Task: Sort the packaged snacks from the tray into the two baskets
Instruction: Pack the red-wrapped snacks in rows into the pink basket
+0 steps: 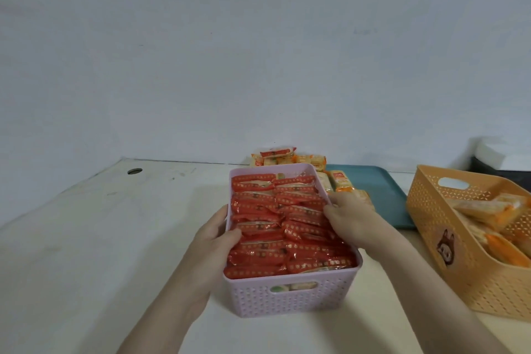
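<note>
Both hands (212,236) (350,217) grip pink basket (290,294); wrappers (287,227) unreadable.

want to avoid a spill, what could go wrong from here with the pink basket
The pink basket is packed to its rim with red packets; if the left hand and right hand gripping its sides tilt it, top ones may slide out. The yellow packets on the tray sit right behind it, so pushing it back could knock them off.
</note>
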A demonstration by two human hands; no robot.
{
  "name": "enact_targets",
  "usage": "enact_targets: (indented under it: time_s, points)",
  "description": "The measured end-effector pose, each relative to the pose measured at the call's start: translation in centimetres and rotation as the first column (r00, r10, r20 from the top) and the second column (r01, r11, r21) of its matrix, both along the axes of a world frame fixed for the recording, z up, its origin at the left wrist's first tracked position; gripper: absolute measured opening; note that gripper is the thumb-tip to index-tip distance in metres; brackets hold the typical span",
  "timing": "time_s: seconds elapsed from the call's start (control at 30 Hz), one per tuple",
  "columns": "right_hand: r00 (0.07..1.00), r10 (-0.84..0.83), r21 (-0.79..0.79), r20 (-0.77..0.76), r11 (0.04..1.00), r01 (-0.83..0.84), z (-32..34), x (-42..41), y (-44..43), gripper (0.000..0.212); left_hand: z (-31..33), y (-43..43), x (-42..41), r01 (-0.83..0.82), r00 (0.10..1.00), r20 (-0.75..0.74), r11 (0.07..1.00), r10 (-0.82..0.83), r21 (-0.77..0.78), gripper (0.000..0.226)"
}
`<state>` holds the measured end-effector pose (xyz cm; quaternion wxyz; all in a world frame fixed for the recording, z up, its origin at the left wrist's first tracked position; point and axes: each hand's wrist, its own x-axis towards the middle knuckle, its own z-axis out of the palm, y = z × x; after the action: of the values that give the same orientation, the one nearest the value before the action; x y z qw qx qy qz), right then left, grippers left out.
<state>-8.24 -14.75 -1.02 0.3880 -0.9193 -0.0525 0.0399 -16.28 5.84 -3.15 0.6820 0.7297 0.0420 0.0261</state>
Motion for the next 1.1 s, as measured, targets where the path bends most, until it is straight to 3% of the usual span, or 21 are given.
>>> enact_targets:
  time_s: [0.13, 0.27, 0.47, 0.53, 0.6, 0.63, 0.67, 0.73, 0.8, 0.87, 0.93, 1.03, 1.1]
  points:
    - [0.996, 0.045, 0.164, 0.073, 0.985, -0.057, 0.9, 0.1, 2.7, 0.029, 1.6, 3.0, 0.7, -0.068, 0.992, 0.103, 0.996, 0.073, -0.053, 0.047]
    - [0.988, 0.141, 0.217, 0.06, 0.964, -0.151, 1.7, 0.9, 6.1, 0.029, 3.0, 6.3, 1.6, -0.099, 0.991, 0.087, 0.994, 0.103, -0.049, 0.041]
    - [0.966, 0.217, 0.111, -0.141, 0.973, -0.202, 1.3, 2.6, 6.1, 0.021, 1.6, 8.7, 3.4, -0.141, 0.979, -0.112, 0.961, 0.172, 0.238, 0.025]
    - [0.941, 0.251, -0.007, -0.225, 0.966, -0.259, 1.8, 3.4, 5.4, 0.025, 2.0, 8.8, 4.3, -0.083, 0.982, -0.112, 0.88, 0.152, 0.468, 0.031]
    - [0.955, 0.233, -0.117, -0.182, 0.959, -0.256, 2.7, 5.1, 4.8, 0.031, 2.7, 8.8, 6.1, -0.155, 0.983, 0.051, 0.638, 0.178, 0.755, 0.039]
    - [0.972, 0.204, -0.131, -0.114, 0.967, -0.218, 3.2, 6.2, 4.7, 0.033, 3.3, 8.6, 7.2, -0.254, 0.966, 0.184, 0.534, 0.182, 0.807, 0.04]
    - [0.985, 0.17, -0.118, -0.035, 0.978, -0.173, 3.7, 7.5, 4.7, 0.032, 4.1, 8.3, 8.6, -0.339, 0.94, 0.303, 0.494, 0.155, 0.801, 0.037]
    - [0.986, 0.116, -0.105, 0.116, 0.989, -0.104, 4.5, 10.1, 4.9, 0.025, 6.0, 7.4, 12.0, -0.378, 0.903, 0.428, 0.516, 0.025, 0.769, 0.026]
    - [0.967, 0.14, -0.232, 0.214, 0.969, -0.089, 4.4, 13.0, 5.6, 0.029, 7.3, 5.8, 16.1, -0.258, 0.911, 0.377, 0.482, -0.166, 0.837, 0.027]
    - [0.95, 0.225, -0.509, 0.218, 0.856, -0.086, 3.0, 15.8, 6.6, 0.041, 7.5, 3.6, 20.2, -0.101, 0.915, 0.225, 0.348, -0.335, 0.932, 0.033]
    - [0.952, 0.249, -0.685, 0.177, 0.725, -0.063, 0.9, 18.3, 7.8, 0.05, 6.4, 1.9, 24.0, 0.051, 0.908, 0.036, 0.195, -0.417, 0.979, 0.041]
    - [0.958, 0.245, -0.741, 0.147, 0.67, -0.058, -1.9, 21.3, 8.6, 0.052, 4.1, 1.0, 28.3, 0.254, 0.887, -0.218, 0.035, -0.407, 0.967, 0.045]
    - [0.958, 0.247, -0.733, 0.144, 0.678, -0.065, -2.7, 22.2, 8.7, 0.048, 3.7, 1.0, 29.2, 0.32, 0.89, -0.278, 0.059, -0.362, 0.946, 0.044]
